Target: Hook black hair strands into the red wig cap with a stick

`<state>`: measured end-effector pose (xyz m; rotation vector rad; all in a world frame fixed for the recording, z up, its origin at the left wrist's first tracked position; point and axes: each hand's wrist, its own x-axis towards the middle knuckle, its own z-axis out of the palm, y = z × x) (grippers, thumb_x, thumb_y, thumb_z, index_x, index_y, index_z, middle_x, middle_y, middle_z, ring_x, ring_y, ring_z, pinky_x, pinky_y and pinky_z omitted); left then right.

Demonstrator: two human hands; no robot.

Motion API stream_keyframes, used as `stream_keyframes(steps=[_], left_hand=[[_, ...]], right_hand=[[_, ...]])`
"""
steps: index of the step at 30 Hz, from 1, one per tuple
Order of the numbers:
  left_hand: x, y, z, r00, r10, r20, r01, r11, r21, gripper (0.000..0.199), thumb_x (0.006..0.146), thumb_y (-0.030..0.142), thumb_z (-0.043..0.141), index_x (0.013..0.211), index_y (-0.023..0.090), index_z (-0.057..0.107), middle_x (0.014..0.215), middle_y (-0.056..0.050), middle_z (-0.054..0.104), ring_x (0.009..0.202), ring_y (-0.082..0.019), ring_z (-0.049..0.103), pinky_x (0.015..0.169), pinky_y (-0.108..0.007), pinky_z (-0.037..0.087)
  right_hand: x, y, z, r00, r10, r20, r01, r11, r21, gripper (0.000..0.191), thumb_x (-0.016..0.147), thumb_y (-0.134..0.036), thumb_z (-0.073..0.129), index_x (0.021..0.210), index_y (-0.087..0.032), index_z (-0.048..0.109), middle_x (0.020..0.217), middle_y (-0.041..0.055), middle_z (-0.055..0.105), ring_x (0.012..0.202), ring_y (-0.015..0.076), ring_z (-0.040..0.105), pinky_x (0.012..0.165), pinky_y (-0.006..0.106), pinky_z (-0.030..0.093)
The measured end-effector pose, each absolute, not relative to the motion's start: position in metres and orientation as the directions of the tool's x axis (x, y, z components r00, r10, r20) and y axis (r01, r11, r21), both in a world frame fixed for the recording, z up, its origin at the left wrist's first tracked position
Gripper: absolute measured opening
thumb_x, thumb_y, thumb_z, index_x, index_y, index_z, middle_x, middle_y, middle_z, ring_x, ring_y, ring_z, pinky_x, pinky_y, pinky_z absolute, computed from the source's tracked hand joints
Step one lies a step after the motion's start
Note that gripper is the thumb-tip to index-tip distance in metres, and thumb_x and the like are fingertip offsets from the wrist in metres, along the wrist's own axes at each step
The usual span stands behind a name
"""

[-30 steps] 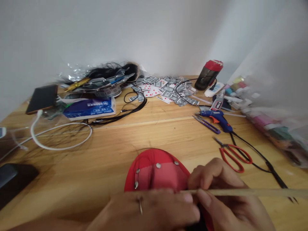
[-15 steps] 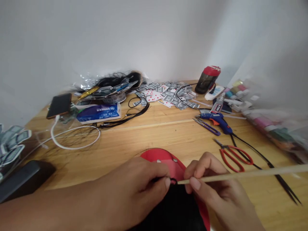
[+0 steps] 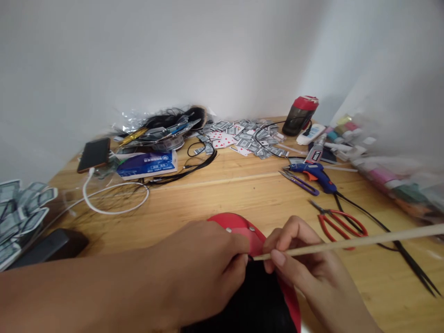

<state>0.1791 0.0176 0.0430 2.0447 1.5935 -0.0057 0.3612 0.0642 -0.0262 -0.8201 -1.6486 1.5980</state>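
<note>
In the head view my right hand [image 3: 301, 268] pinches a thin pale wooden stick [image 3: 360, 241], whose tapered tip points left. My left hand [image 3: 204, 266] is closed, thumb against bent forefinger, around a small dark bit right at the stick's tip; what it is I cannot make out. Beneath both hands lies a red and black piece: a rounded red top [image 3: 222, 219] with two silvery studs and a black lower part [image 3: 260, 300]. My left hand covers much of its left side.
Red-handled scissors [image 3: 342, 222], purple snips [image 3: 300, 182], a blue glue gun [image 3: 317, 175] and black tweezers [image 3: 416, 268] lie to the right. Cut paper pieces and playing cards [image 3: 222, 138] are heaped at the back. A phone [image 3: 94, 155] with a white cable is on the left.
The stick's tip has moved slightly up and left, closer to my left fingertips, and its far end has risen. The small dark loop there is now mostly hidden. The view has shifted slightly.
</note>
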Motion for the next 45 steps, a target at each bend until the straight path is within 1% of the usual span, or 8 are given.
stream_keyframes(steps=[5, 10, 14, 18, 24, 35, 39, 45], left_hand=[[0.184, 0.017, 0.052, 0.304, 0.887, -0.348, 0.937, -0.213, 0.277, 0.023, 0.087, 0.02, 0.042, 0.069, 0.022, 0.058, 0.063, -0.001, 0.066, 0.05, -0.016, 0.057, 0.045, -0.025, 0.031], [0.192, 0.022, 0.062, 0.332, 0.872, -0.359, 0.943, -0.314, 0.11, 0.023, 0.085, 0.013, 0.045, 0.072, 0.022, 0.063, 0.061, -0.001, 0.066, 0.046, -0.018, 0.058, 0.042, -0.028, 0.026], [0.196, 0.024, 0.067, 0.363, 0.834, -0.416, 0.925, -0.376, 0.054, 0.025, 0.085, 0.008, 0.044, 0.077, 0.02, 0.063, 0.06, 0.0, 0.065, 0.044, -0.017, 0.058, 0.039, -0.028, 0.022], [0.197, 0.024, 0.067, 0.365, 0.843, -0.395, 0.924, -0.379, 0.045, 0.023, 0.086, 0.01, 0.045, 0.081, 0.02, 0.065, 0.06, 0.0, 0.066, 0.045, -0.017, 0.059, 0.039, -0.028, 0.023], [0.197, 0.022, 0.067, 0.352, 0.876, -0.33, 0.934, -0.35, 0.069, 0.024, 0.083, 0.009, 0.046, 0.076, 0.023, 0.064, 0.061, 0.001, 0.067, 0.047, -0.018, 0.062, 0.04, -0.029, 0.025], [0.196, 0.025, 0.065, 0.41, 0.761, -0.503, 0.876, -0.481, -0.014, 0.013, 0.085, 0.017, 0.057, 0.076, 0.021, 0.066, 0.057, -0.002, 0.064, 0.038, -0.019, 0.053, 0.033, -0.03, 0.02], [0.192, 0.017, 0.061, 0.449, 0.783, -0.431, 0.87, -0.493, 0.012, 0.014, 0.083, 0.011, 0.058, 0.075, 0.02, 0.066, 0.061, -0.002, 0.066, 0.042, -0.019, 0.057, 0.036, -0.03, 0.02], [0.174, 0.002, 0.043, 0.511, 0.821, -0.257, 0.859, -0.502, 0.104, 0.01, 0.076, 0.011, 0.065, 0.078, 0.019, 0.059, 0.069, -0.002, 0.066, 0.051, -0.021, 0.062, 0.041, -0.032, 0.02]], right_hand=[[0.362, 0.065, -0.028, -0.557, 0.831, 0.008, -0.036, -0.014, -0.999, 0.022, 0.087, -0.033, 0.068, 0.074, -0.023, 0.055, 0.063, -0.0025, 0.065, 0.058, 0.0125, 0.059, 0.052, 0.02, 0.045], [0.363, 0.065, -0.029, -0.569, 0.822, -0.025, -0.032, -0.052, -0.998, 0.023, 0.087, -0.035, 0.069, 0.073, -0.023, 0.055, 0.061, -0.0018, 0.065, 0.054, 0.0127, 0.056, 0.047, 0.021, 0.04], [0.363, 0.065, -0.031, -0.576, 0.815, -0.056, -0.027, -0.088, -0.996, 0.023, 0.088, -0.037, 0.067, 0.075, -0.023, 0.056, 0.063, -0.0007, 0.065, 0.054, 0.0136, 0.056, 0.047, 0.022, 0.039], [0.361, 0.067, -0.032, -0.572, 0.819, -0.049, -0.055, -0.097, -0.994, 0.024, 0.087, -0.036, 0.069, 0.074, -0.022, 0.055, 0.06, -0.0022, 0.063, 0.049, 0.011, 0.05, 0.044, 0.021, 0.035], [0.361, 0.067, -0.036, -0.593, 0.798, -0.112, -0.094, -0.206, -0.974, 0.026, 0.086, -0.039, 0.07, 0.076, -0.022, 0.053, 0.06, -0.002, 0.063, 0.048, 0.0103, 0.045, 0.044, 0.02, 0.032], [0.359, 0.068, -0.039, -0.604, 0.78, -0.163, -0.128, -0.296, -0.946, 0.029, 0.084, -0.04, 0.074, 0.075, -0.021, 0.054, 0.059, -0.0031, 0.061, 0.046, 0.0073, 0.041, 0.043, 0.018, 0.029], [0.361, 0.068, -0.041, -0.617, 0.774, -0.142, -0.147, -0.291, -0.945, 0.026, 0.087, -0.038, 0.072, 0.078, -0.021, 0.054, 0.06, -0.0036, 0.062, 0.045, 0.0065, 0.042, 0.042, 0.017, 0.028], [0.361, 0.067, -0.045, -0.622, 0.774, -0.117, -0.177, -0.285, -0.942, 0.024, 0.089, -0.036, 0.069, 0.079, -0.021, 0.053, 0.061, -0.0045, 0.062, 0.044, 0.0057, 0.04, 0.042, 0.017, 0.028]])
